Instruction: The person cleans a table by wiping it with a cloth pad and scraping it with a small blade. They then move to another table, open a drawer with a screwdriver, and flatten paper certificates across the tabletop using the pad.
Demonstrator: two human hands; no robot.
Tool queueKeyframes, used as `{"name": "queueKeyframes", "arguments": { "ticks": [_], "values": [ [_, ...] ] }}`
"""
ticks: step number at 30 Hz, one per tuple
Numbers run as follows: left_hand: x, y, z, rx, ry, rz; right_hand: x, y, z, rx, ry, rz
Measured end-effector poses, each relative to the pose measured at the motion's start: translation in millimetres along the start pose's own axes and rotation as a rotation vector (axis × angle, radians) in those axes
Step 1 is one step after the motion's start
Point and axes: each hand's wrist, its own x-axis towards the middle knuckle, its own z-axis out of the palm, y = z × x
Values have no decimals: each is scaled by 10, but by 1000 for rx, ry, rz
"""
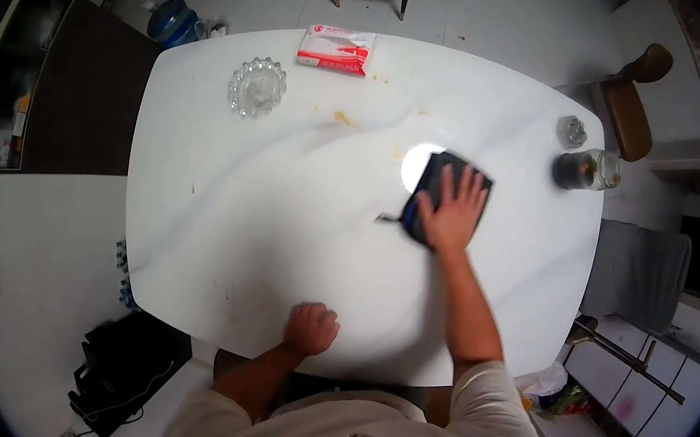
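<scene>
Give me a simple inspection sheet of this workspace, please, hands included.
Surface: white table, yellowish stains towards the far side.
Job's things: dark cloth, flat on the table under the right hand.
Clutter: glass dish and red-and-white box at the far side; jar near the right edge.
Hands: right hand spread on the cloth; left hand curled near the close edge.
Cables: cord at lower left, off the table.
Surroundings: brown chair at far right; blue bottle at far left.

Black cloth (434, 175), flash of blue near one edge, lies flat on the white surface (282, 201), right of centre, a thin dark loop (390, 219) poking out leftward!
</scene>
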Motion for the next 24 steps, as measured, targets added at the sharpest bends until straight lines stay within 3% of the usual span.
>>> {"name": "queueKeyframes", "arguments": {
  "ticks": [3,6,11,15,16,19,21,24],
  "values": [
    [-22,-15,11,3,-136,-46,830,367,180,-132,33,154],
    [35,-11,-28,-5,-75,-34,1401,208,287,-148,-23,194],
    [40,7,1,-13,29,-32,1161,-844,332,-72,-119,-230],
    [55,25,-28,10,18,-29,556,-1451,291,207,-249,-502],
    [61,12,-54,28,0,-24,555,-1481,264,348,-283,-499],
    [39,-9,-18,6,-68,-28,1051,-1409,219,748,-116,-255],
    [1,-16,8,-20,-203,-48,1678,-1445,127,518,141,-320],
    [5,-28,6,-17,-234,-64,2441,-1566,142,284,116,-399]
  ]
}}
